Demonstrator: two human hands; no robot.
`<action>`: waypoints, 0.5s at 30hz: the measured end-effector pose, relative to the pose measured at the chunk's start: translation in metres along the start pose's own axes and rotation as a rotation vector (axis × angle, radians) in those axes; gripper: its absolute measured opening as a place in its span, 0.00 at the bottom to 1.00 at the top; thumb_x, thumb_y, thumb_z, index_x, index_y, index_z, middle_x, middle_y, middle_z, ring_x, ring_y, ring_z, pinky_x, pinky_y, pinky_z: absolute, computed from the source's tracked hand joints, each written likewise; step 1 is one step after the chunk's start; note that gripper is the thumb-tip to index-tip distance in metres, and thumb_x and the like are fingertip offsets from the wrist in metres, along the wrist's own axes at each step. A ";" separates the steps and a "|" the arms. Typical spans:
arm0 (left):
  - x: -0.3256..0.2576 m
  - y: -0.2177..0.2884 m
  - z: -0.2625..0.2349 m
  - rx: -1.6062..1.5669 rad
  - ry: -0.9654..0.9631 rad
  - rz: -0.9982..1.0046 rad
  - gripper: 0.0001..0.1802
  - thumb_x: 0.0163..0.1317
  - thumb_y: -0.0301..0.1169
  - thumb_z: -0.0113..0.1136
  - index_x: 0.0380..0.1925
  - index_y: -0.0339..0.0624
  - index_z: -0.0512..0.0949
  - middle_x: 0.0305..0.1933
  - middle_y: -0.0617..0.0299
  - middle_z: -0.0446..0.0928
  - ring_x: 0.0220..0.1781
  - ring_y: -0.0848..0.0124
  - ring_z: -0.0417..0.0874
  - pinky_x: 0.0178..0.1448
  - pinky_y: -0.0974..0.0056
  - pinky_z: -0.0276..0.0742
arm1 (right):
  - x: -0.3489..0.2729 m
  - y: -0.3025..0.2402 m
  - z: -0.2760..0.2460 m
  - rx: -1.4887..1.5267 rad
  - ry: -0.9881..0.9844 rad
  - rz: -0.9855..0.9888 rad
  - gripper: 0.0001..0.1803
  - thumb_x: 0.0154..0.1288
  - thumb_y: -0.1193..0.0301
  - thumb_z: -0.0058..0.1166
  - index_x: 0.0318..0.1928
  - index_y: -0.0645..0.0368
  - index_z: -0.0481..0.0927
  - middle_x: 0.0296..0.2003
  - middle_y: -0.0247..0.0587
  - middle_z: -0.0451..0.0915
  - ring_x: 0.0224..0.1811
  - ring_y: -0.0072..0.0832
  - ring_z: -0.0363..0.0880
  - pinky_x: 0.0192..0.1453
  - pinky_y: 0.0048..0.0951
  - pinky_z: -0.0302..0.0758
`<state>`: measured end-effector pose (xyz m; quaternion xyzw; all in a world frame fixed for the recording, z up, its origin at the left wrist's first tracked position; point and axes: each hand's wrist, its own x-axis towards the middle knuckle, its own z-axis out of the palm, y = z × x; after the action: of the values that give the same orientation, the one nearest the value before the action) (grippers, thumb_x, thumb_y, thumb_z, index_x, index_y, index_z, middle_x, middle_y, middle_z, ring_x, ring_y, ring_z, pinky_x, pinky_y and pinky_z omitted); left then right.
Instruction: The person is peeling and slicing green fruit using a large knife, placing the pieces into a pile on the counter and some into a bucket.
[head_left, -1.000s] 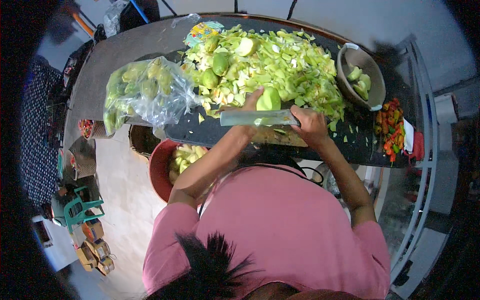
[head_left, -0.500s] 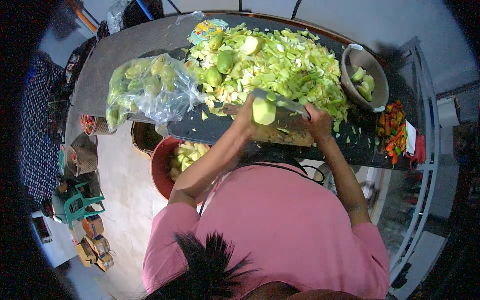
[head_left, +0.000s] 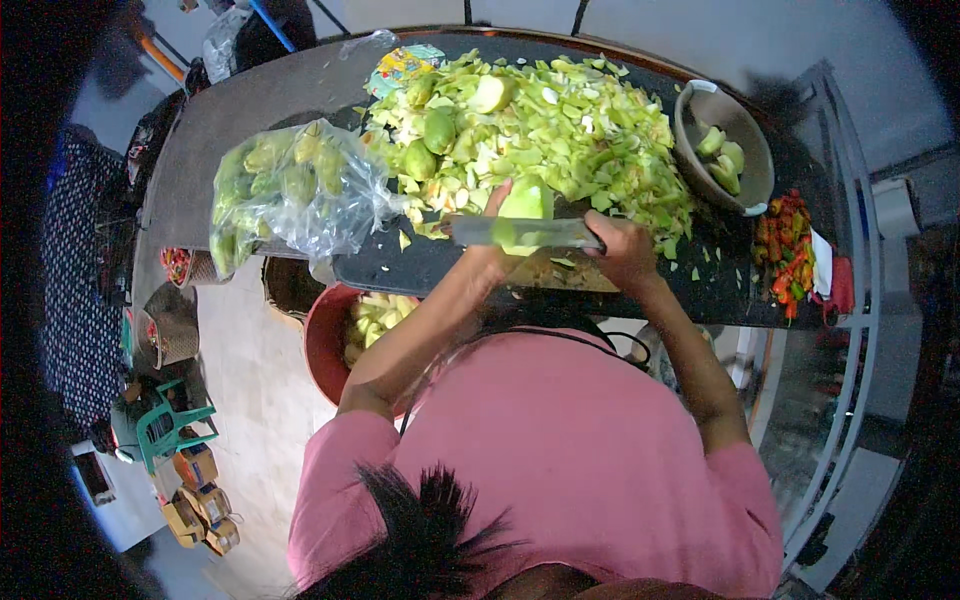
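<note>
My left hand (head_left: 489, 258) is closed around a pale green, mostly peeled fruit (head_left: 531, 198), holding it above the table's near edge. My right hand (head_left: 627, 252) grips the handle of a wide-bladed knife (head_left: 475, 231). The blade lies crosswise over the near part of the fruit, its tip reaching past my left hand. Beneath both hands is a brown board (head_left: 570, 275) with scraps on it. A big heap of green peelings (head_left: 590, 130) spreads just beyond, with unpeeled green fruits (head_left: 439, 131) and a peeled one (head_left: 491, 94) on it.
A clear plastic bag (head_left: 300, 190) of green fruits lies left on the dark table. At the right stand a basin (head_left: 752, 190) with a few green pieces and a pile of red and orange chillies (head_left: 785, 250). Below the table edge, a red tub (head_left: 325, 345) holds pale pieces.
The knife has swung from the fruit's far side to its near side, and its blade now lies nearly level. The fruit has tilted in my left hand. My right hand has shifted slightly left.
</note>
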<state>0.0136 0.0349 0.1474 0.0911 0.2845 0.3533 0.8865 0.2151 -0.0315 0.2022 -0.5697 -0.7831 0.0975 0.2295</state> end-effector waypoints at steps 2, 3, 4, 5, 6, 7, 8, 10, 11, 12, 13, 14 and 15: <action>-0.006 0.000 0.012 -0.071 0.048 -0.049 0.29 0.56 0.58 0.53 0.47 0.47 0.75 0.38 0.59 0.79 0.33 0.65 0.81 0.30 0.61 0.80 | 0.007 -0.007 -0.002 0.016 -0.026 -0.042 0.18 0.47 0.68 0.62 0.37 0.59 0.69 0.26 0.50 0.75 0.31 0.50 0.76 0.33 0.44 0.70; -0.003 0.000 0.010 -0.070 0.030 -0.059 0.29 0.56 0.57 0.55 0.47 0.46 0.75 0.39 0.59 0.79 0.35 0.65 0.81 0.33 0.61 0.80 | 0.008 -0.008 -0.004 0.014 -0.029 -0.045 0.18 0.47 0.68 0.62 0.37 0.59 0.69 0.26 0.50 0.75 0.31 0.50 0.76 0.33 0.44 0.70; -0.002 -0.002 0.007 -0.075 0.032 -0.052 0.29 0.56 0.57 0.55 0.47 0.46 0.75 0.39 0.59 0.79 0.35 0.65 0.81 0.33 0.61 0.80 | 0.009 -0.009 -0.004 0.009 -0.029 -0.051 0.18 0.46 0.70 0.62 0.37 0.59 0.69 0.26 0.50 0.75 0.32 0.50 0.76 0.33 0.45 0.70; -0.002 -0.003 0.006 -0.110 0.013 -0.060 0.29 0.56 0.57 0.54 0.47 0.47 0.75 0.40 0.59 0.80 0.35 0.65 0.82 0.35 0.60 0.81 | 0.010 -0.010 -0.004 0.005 -0.030 -0.058 0.18 0.46 0.71 0.61 0.38 0.59 0.69 0.27 0.49 0.75 0.32 0.50 0.76 0.33 0.45 0.70; -0.001 -0.004 0.004 -0.144 -0.006 -0.069 0.29 0.57 0.56 0.54 0.48 0.47 0.75 0.40 0.59 0.80 0.36 0.65 0.82 0.36 0.60 0.81 | 0.012 -0.011 -0.004 0.006 -0.035 -0.065 0.18 0.46 0.71 0.61 0.38 0.59 0.69 0.27 0.49 0.75 0.32 0.50 0.76 0.33 0.45 0.70; -0.005 -0.003 0.007 -0.148 -0.005 -0.067 0.29 0.57 0.56 0.54 0.48 0.47 0.75 0.40 0.59 0.80 0.36 0.65 0.82 0.36 0.60 0.81 | 0.012 -0.009 -0.002 -0.037 -0.007 -0.052 0.17 0.46 0.70 0.60 0.38 0.59 0.70 0.27 0.50 0.76 0.32 0.50 0.76 0.34 0.45 0.70; -0.010 -0.001 0.011 -0.143 0.014 -0.039 0.28 0.58 0.57 0.52 0.46 0.47 0.75 0.39 0.59 0.79 0.35 0.64 0.80 0.38 0.59 0.79 | 0.013 -0.007 -0.001 -0.080 0.020 -0.038 0.16 0.47 0.70 0.59 0.37 0.59 0.70 0.27 0.50 0.76 0.32 0.50 0.76 0.34 0.45 0.70; -0.011 -0.002 0.004 -0.141 0.037 -0.008 0.27 0.58 0.57 0.50 0.43 0.47 0.75 0.38 0.58 0.78 0.35 0.63 0.79 0.40 0.58 0.78 | 0.014 -0.002 0.000 -0.083 0.023 0.007 0.16 0.48 0.69 0.58 0.38 0.59 0.71 0.28 0.51 0.76 0.32 0.50 0.76 0.34 0.45 0.70; -0.007 -0.002 -0.009 -0.198 -0.101 -0.017 0.26 0.59 0.56 0.50 0.44 0.47 0.75 0.38 0.58 0.78 0.35 0.63 0.79 0.39 0.59 0.78 | 0.014 0.001 0.000 -0.088 0.031 0.053 0.16 0.50 0.68 0.58 0.39 0.59 0.72 0.28 0.52 0.76 0.32 0.50 0.76 0.34 0.46 0.70; -0.004 -0.003 -0.021 -0.253 -0.240 -0.026 0.26 0.60 0.55 0.50 0.45 0.47 0.75 0.38 0.57 0.79 0.35 0.63 0.80 0.38 0.60 0.78 | 0.014 0.008 0.005 -0.087 0.028 0.049 0.16 0.50 0.68 0.58 0.39 0.59 0.72 0.28 0.52 0.76 0.32 0.50 0.76 0.34 0.46 0.70; -0.008 -0.004 -0.020 -0.226 -0.164 -0.017 0.26 0.63 0.55 0.46 0.52 0.50 0.73 0.47 0.58 0.78 0.42 0.63 0.81 0.44 0.56 0.79 | 0.011 0.021 0.012 -0.126 0.011 0.156 0.15 0.50 0.68 0.57 0.39 0.58 0.72 0.29 0.52 0.77 0.32 0.49 0.78 0.35 0.45 0.72; -0.014 -0.002 -0.011 -0.223 -0.167 -0.021 0.26 0.63 0.55 0.46 0.52 0.50 0.73 0.47 0.58 0.78 0.42 0.63 0.81 0.44 0.56 0.79 | 0.010 0.035 0.019 -0.165 -0.006 0.263 0.15 0.51 0.69 0.56 0.40 0.57 0.72 0.29 0.53 0.78 0.32 0.47 0.79 0.35 0.45 0.75; -0.019 0.000 -0.002 0.008 -0.049 0.027 0.29 0.62 0.57 0.45 0.54 0.50 0.71 0.47 0.58 0.78 0.43 0.64 0.81 0.44 0.56 0.80 | 0.009 0.049 0.021 -0.149 -0.057 0.317 0.17 0.51 0.66 0.58 0.43 0.56 0.74 0.29 0.53 0.79 0.32 0.48 0.79 0.36 0.45 0.73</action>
<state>0.0011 0.0219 0.1547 0.1071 0.2629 0.3620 0.8879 0.2450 -0.0047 0.1654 -0.6985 -0.6947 0.0905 0.1460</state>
